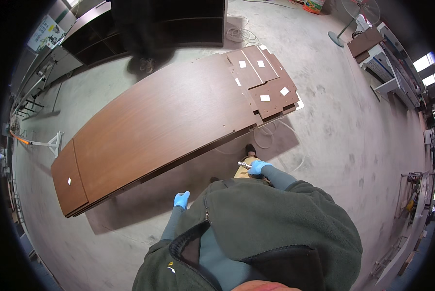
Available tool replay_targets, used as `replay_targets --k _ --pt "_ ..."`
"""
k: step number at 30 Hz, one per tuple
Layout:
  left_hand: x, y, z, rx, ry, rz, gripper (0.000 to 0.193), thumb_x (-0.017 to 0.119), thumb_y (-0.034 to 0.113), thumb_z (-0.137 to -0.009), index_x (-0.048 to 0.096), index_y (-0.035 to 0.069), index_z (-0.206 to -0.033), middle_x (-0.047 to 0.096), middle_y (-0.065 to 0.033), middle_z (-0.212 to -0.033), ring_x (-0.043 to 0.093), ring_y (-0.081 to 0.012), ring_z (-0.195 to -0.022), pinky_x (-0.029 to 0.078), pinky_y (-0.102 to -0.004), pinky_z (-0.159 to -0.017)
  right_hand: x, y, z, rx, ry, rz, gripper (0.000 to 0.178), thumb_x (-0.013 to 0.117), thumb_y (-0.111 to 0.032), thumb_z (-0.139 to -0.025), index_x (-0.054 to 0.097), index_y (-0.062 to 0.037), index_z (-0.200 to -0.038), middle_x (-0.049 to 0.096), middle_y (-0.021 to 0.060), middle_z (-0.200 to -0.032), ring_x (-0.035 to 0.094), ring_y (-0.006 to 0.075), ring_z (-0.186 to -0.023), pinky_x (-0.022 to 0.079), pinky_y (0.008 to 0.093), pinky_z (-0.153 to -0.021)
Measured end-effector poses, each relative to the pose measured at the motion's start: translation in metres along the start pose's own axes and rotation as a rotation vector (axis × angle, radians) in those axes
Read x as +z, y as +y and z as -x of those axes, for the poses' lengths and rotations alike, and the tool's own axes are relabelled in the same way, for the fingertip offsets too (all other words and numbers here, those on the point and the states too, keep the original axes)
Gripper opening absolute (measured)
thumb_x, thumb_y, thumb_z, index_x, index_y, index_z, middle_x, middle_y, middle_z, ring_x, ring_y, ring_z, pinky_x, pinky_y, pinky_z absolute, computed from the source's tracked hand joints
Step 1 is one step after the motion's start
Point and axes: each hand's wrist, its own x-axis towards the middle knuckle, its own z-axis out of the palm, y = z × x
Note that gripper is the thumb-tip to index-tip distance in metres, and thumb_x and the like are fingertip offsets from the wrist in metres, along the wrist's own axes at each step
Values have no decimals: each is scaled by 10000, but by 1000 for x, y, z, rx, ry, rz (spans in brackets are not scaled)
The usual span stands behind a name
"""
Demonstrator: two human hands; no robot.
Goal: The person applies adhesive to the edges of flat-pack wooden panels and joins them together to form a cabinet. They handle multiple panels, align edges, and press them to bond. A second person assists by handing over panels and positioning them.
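Note:
My right hand (259, 168), in a blue glove, is closed round a tool with a silvery metal end (245, 165). The rest of that tool is hidden by my fingers. My left hand (181, 200), also blue-gloved, hangs low at my side with its fingers curled; what it holds, if anything, does not show. Ahead of both hands, and apart from them, a long stack of brown wood-grain panels (164, 111) lies above the floor. On its right end are smaller drilled panels (270, 89) with white labels (265, 98).
Behind the stack stands a dark shelving unit (188, 24), with a dark figure (140, 34) before it. Loose pale hose (241, 34) lies on the concrete floor (343, 136). A pedestal fan (358, 9) and boxes (379, 65) are at the far right. A metal stand (56, 143) is at the left.

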Motion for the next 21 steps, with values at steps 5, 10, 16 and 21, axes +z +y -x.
replay_targets --k 5,10,16,21 --pt "39 100 20 138 141 -399 739 691 456 -870 572 -46 -1398 640 -245 -1366 602 -364 -1294 454 -425 -1101 -22 48 -33 40 51 -111 497 676 -434 -909 724 -36 -1202 742 201 -1127 702 361 -1088 526 472 -954" --pt "107 231 11 381 163 -698 743 655 458 -883 543 -13 -1447 505 -230 -1529 444 -355 -1453 368 -439 -1191 -58 111 -68 33 -8 -594 291 685 -313 -950 690 -30 -1016 737 88 -834 714 193 -652 570 347 -599" --pt "229 399 -28 723 135 -882 664 641 434 -872 587 8 -1378 546 -213 -1428 481 -375 -1360 393 -480 -1134 -104 198 -84 127 -5 -828 249 652 -272 -951 640 -49 -1062 722 70 -846 648 159 -571 523 328 -509" --pt "337 520 -85 860 163 -1038 728 641 444 -872 500 43 -1463 430 -256 -1549 347 -434 -1475 280 -537 -1203 -111 263 -92 169 -76 -1097 238 640 -270 -950 654 -60 -1062 720 59 -865 661 166 -626 512 341 -536"
